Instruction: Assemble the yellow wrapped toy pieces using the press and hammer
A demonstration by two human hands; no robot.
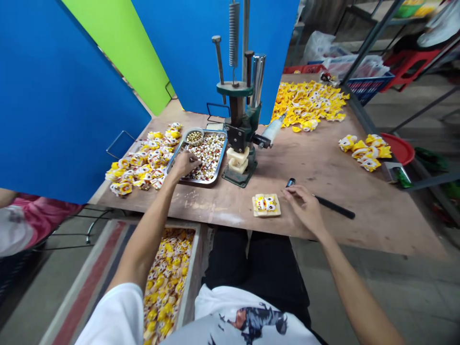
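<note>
My left hand [186, 164] reaches over a metal tray [215, 171] full of small white, red and gold pieces. Its fingertips are pinched together among the pieces; what they grip is too small to make out. A small round dish [194, 136] of gold beads sits in the tray's back corner. My right hand [304, 205] is beside a cream block [267, 213] that carries a yellow-and-white animal-face figure [266, 204]. Its thumb and forefinger come together in a pinch, contents unclear. A black stick-like tool [336, 207] lies on the table, partly behind this hand.
A green hand press [240, 132] with a cream die [237, 159] stands beyond the block. Yellow-and-white figures [143, 163] are heaped at left, with a yellow pile [311, 103] at back right. A box of figures [168, 273] stands below the table. Blue panels [223, 52] rise behind.
</note>
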